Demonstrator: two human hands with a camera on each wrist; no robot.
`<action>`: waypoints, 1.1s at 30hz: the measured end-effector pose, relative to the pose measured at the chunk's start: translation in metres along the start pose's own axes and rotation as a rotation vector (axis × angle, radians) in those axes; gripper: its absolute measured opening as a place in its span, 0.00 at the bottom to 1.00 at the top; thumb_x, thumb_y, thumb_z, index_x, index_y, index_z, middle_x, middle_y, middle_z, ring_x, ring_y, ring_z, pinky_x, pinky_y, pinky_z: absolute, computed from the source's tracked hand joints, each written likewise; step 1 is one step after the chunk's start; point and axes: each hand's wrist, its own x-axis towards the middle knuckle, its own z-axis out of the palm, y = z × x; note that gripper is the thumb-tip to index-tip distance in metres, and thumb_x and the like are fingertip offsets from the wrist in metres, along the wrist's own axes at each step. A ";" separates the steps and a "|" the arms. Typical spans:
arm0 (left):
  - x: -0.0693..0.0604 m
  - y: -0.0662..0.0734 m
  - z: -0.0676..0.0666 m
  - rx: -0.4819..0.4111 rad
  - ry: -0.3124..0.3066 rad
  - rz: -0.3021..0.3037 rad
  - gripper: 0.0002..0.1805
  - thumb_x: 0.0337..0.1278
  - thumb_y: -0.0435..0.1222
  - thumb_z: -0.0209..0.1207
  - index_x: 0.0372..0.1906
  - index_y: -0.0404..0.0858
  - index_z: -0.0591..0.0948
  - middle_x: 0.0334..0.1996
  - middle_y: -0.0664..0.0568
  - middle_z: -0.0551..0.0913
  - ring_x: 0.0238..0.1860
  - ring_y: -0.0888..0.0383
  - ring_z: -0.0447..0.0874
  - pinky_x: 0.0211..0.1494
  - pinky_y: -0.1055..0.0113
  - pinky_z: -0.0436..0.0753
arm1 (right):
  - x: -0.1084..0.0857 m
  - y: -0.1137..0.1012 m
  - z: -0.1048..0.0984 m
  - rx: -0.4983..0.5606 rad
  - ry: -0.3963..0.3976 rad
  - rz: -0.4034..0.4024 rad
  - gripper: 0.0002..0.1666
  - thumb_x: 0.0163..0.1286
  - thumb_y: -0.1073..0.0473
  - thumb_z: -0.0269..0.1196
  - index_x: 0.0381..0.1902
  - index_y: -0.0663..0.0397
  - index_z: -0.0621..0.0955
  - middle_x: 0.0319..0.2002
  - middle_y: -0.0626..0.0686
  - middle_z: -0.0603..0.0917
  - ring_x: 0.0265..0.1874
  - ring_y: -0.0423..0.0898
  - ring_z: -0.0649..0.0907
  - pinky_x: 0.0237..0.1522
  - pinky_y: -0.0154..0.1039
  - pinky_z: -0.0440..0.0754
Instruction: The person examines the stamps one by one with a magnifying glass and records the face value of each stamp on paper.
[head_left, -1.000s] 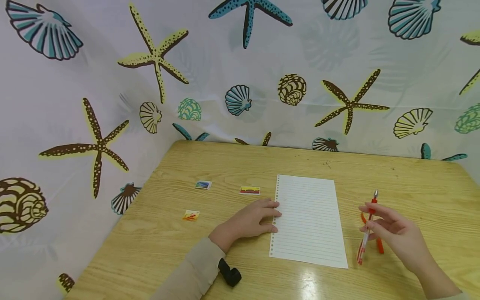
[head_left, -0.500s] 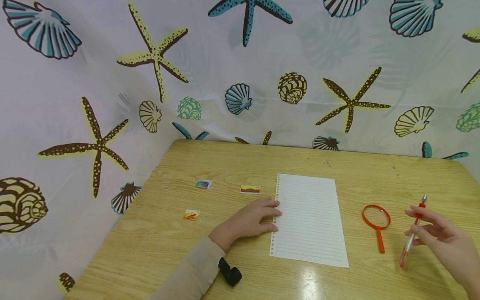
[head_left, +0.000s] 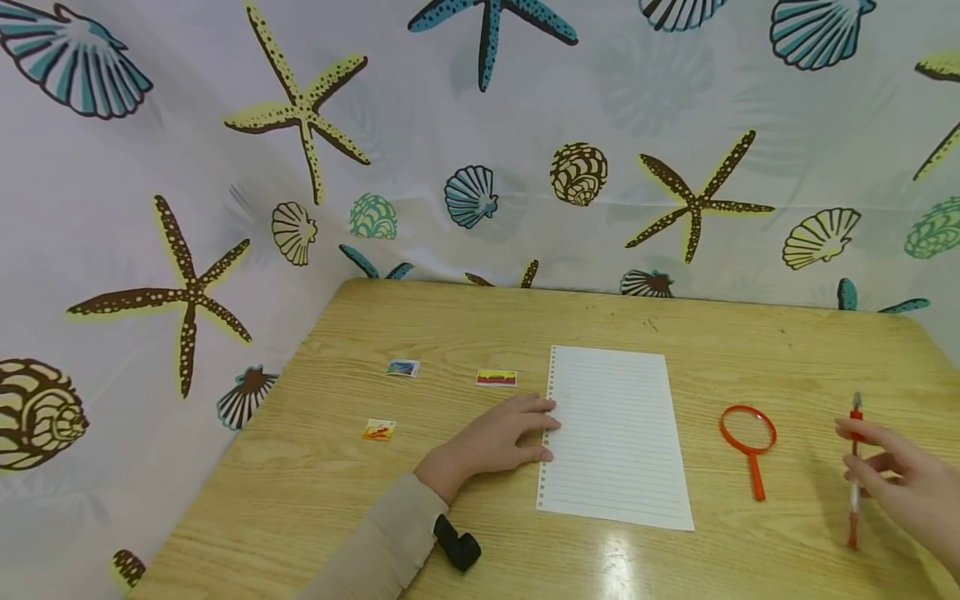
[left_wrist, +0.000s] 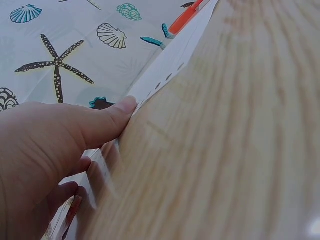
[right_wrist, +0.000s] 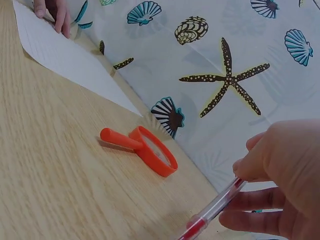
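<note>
Nearest, below and left of the lined sheet, a beige sleeve covers the forearm, with a black fitting at its cuff. The left hand comes in from that side, fingers a little spread, their tips resting on the sheet's punched left edge and gripping nothing. The left wrist view brings out the thumb tip against that edge, beside the row of holes, which the head view gives only from above.

Well right of the sheet, the right hand pinches a red pen between thumb and fingers. The head view shows its silvery tip pointing away from the person; the right wrist view shows the clear barrel with red inside and more fingers curled below.

Between sheet and pen lies a red magnifying glass, its handle toward the person; the right wrist view reveals the thickness of its rim. Left of the sheet, the head view shows an orange picture card, then a red-and-yellow card near the sheet and a blue card farther off.

Under the sheet is a wood-grain table, glare just below the paper. Beyond the sheet hangs a pale cloth printed with starfish and shells.
</note>
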 end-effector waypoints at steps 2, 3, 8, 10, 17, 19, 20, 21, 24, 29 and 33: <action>0.000 0.000 0.000 0.000 0.002 0.004 0.25 0.59 0.49 0.58 0.59 0.41 0.76 0.66 0.49 0.64 0.70 0.48 0.53 0.69 0.56 0.56 | 0.001 -0.018 -0.006 -0.063 -0.039 0.024 0.30 0.66 0.65 0.60 0.65 0.46 0.70 0.50 0.43 0.78 0.26 0.42 0.82 0.17 0.37 0.79; 0.000 0.000 0.000 -0.001 0.002 0.005 0.26 0.59 0.49 0.58 0.59 0.41 0.76 0.66 0.48 0.64 0.69 0.48 0.53 0.69 0.56 0.56 | 0.002 -0.030 -0.010 -0.096 -0.060 0.022 0.30 0.66 0.65 0.60 0.66 0.50 0.69 0.50 0.51 0.79 0.28 0.48 0.82 0.20 0.41 0.80; 0.000 0.000 0.000 -0.005 0.001 0.007 0.26 0.59 0.49 0.58 0.59 0.41 0.76 0.66 0.48 0.65 0.69 0.48 0.53 0.69 0.56 0.57 | 0.006 -0.061 -0.018 -0.259 -0.181 -0.001 0.33 0.69 0.55 0.57 0.65 0.68 0.62 0.50 0.77 0.72 0.37 0.70 0.76 0.35 0.62 0.76; 0.000 0.000 0.000 -0.007 0.000 0.003 0.26 0.59 0.49 0.58 0.59 0.41 0.76 0.66 0.48 0.64 0.70 0.48 0.53 0.69 0.56 0.56 | 0.008 -0.060 -0.017 -0.310 -0.217 0.000 0.36 0.70 0.48 0.55 0.66 0.68 0.61 0.52 0.78 0.70 0.42 0.72 0.73 0.41 0.66 0.72; -0.001 0.000 0.000 0.001 -0.006 -0.005 0.26 0.59 0.49 0.57 0.60 0.42 0.75 0.67 0.50 0.64 0.70 0.49 0.52 0.70 0.58 0.55 | 0.008 -0.048 -0.004 -0.409 -0.241 -0.024 0.39 0.69 0.41 0.54 0.63 0.69 0.65 0.53 0.78 0.69 0.48 0.75 0.70 0.46 0.69 0.66; 0.000 0.000 0.000 0.006 -0.007 -0.003 0.26 0.60 0.49 0.57 0.60 0.42 0.75 0.67 0.50 0.63 0.70 0.49 0.52 0.70 0.58 0.55 | 0.008 -0.045 -0.001 -0.433 -0.224 -0.025 0.39 0.68 0.41 0.55 0.60 0.69 0.67 0.53 0.77 0.70 0.47 0.75 0.70 0.46 0.69 0.67; 0.000 0.000 0.000 0.008 -0.007 -0.001 0.26 0.60 0.49 0.57 0.60 0.42 0.75 0.67 0.50 0.63 0.70 0.49 0.52 0.70 0.58 0.55 | 0.007 -0.044 0.001 -0.442 -0.218 -0.024 0.39 0.68 0.40 0.55 0.60 0.69 0.67 0.52 0.77 0.71 0.47 0.75 0.71 0.46 0.68 0.67; 0.000 0.000 0.000 0.008 -0.007 0.000 0.26 0.60 0.49 0.57 0.60 0.42 0.75 0.67 0.49 0.63 0.70 0.49 0.52 0.70 0.58 0.55 | 0.007 -0.043 0.002 -0.447 -0.215 -0.022 0.39 0.68 0.40 0.54 0.60 0.69 0.68 0.52 0.77 0.71 0.47 0.75 0.71 0.46 0.68 0.67; -0.001 0.001 0.000 0.013 -0.012 0.003 0.26 0.60 0.49 0.56 0.61 0.42 0.74 0.67 0.49 0.63 0.70 0.49 0.51 0.70 0.58 0.54 | 0.006 -0.040 0.005 -0.453 -0.207 -0.018 0.38 0.68 0.40 0.53 0.59 0.70 0.69 0.52 0.77 0.71 0.48 0.75 0.70 0.48 0.67 0.67; -0.001 0.002 0.000 0.018 -0.023 0.000 0.26 0.61 0.49 0.55 0.60 0.42 0.74 0.67 0.48 0.63 0.70 0.49 0.51 0.70 0.58 0.53 | 0.006 -0.039 0.008 -0.449 -0.231 0.018 0.38 0.70 0.39 0.50 0.56 0.72 0.70 0.53 0.77 0.70 0.50 0.74 0.69 0.50 0.67 0.65; 0.000 0.001 0.000 0.020 -0.013 -0.002 0.24 0.60 0.49 0.56 0.57 0.42 0.76 0.67 0.48 0.64 0.70 0.49 0.53 0.70 0.59 0.54 | 0.006 -0.042 0.010 -0.466 -0.247 0.041 0.39 0.70 0.38 0.49 0.54 0.73 0.71 0.54 0.77 0.69 0.51 0.74 0.68 0.49 0.68 0.65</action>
